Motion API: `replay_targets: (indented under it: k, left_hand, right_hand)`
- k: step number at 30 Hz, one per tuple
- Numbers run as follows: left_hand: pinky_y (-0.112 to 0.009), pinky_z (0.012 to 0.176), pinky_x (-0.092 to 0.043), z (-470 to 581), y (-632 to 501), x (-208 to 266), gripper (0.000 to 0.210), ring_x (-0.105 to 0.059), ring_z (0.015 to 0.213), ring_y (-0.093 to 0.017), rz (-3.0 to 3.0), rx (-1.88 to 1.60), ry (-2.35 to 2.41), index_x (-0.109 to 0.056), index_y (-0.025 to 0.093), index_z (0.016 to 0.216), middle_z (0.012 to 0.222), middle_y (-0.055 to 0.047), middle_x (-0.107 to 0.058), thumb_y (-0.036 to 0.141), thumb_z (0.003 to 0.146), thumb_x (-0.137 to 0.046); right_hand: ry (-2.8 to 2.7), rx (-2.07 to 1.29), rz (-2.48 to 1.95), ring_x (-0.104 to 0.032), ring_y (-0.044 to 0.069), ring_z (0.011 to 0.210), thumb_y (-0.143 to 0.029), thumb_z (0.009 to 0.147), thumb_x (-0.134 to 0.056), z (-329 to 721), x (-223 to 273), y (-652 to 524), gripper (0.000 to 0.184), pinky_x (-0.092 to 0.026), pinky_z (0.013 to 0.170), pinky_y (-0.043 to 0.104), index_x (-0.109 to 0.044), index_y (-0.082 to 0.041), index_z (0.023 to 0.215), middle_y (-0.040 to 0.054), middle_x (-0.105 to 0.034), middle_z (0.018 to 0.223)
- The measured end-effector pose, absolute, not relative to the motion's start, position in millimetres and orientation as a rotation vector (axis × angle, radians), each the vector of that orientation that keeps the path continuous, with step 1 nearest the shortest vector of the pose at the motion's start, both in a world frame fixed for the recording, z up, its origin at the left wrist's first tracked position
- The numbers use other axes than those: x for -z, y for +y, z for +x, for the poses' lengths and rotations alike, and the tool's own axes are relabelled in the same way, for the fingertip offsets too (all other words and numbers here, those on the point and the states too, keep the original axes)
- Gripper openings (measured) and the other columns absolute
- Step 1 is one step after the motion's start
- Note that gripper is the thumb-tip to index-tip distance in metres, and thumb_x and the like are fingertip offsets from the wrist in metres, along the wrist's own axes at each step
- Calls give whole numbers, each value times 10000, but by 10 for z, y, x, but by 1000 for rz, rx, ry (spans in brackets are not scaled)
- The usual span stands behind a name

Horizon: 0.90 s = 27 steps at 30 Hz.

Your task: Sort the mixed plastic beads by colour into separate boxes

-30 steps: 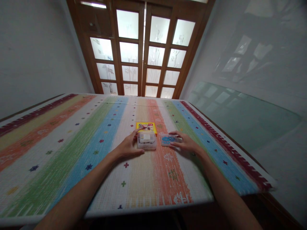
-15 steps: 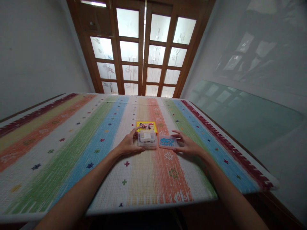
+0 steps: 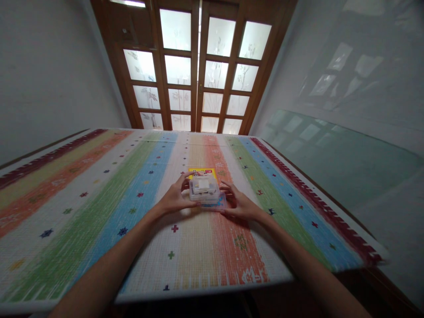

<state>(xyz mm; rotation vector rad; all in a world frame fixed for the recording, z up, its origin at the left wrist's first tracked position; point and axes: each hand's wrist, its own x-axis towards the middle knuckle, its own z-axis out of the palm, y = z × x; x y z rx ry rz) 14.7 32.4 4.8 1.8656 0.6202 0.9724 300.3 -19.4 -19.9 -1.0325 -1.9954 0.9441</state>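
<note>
My left hand [image 3: 179,195] grips the left side of a stack of clear plastic boxes [image 3: 204,189], a smaller box on top of a larger one. Below the stack lies a flat clear box with blue pieces [image 3: 217,203], mostly covered by it. My right hand [image 3: 236,202] holds the right end of that flat box between thumb and fingers. Just behind the stack is a yellow box with a red label [image 3: 212,172], partly hidden by the clear boxes.
A striped, patterned tablecloth [image 3: 145,194] covers the table. To the right, a pale green glass panel [image 3: 334,168] leans by the wall. Beyond the table's far edge stand wooden doors with frosted panes [image 3: 198,66].
My right hand has moved left with the flat box of blue pieces, which now lies mostly beneath the stack. The left hand has stayed at the stack, which looks slightly raised.
</note>
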Motion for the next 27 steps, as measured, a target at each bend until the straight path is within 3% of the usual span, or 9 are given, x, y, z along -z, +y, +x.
replay_targets:
  k: [8,18,23,27]
  left_hand:
    - [-459,996,-504,182,286,-36,893,-616,1175,-284,1865,-939,592,-420,234,1376,1393,-175,-555,206,616,-887]
    - [-505,1039,-473,182,274,-51,912,-564,1258,-309,1819,-892,555,-412,252,1413,1477,-184,-475,227,635,-886]
    - [-554,1070,-444,170,267,-34,951,-561,1256,-321,1825,-887,584,-405,259,1432,1432,-175,-512,229,619,-896]
    - [-583,1069,-438,162,267,-21,994,-565,1252,-331,1841,-868,595,-362,280,1462,1418,-172,-531,224,621,-890]
  right_hand:
    - [-1966,-933,-961,-607,267,1165,-273,751,-783,2714,197,-160,987,-474,1043,509,-193,-262,1542,144,-583,1322]
    - [-1817,-1004,-1026,-588,282,1196,-415,757,-807,2718,126,-198,938,-483,1026,528,-253,-319,1507,129,-553,1323]
    - [-1851,-966,-1039,-604,289,1159,-443,773,-792,2718,109,-193,895,-495,999,544,-289,-326,1504,124,-587,1282]
    - [-1865,-958,-1017,-594,286,1170,-457,780,-783,2720,114,-187,898,-500,994,535,-277,-337,1513,132,-540,1355]
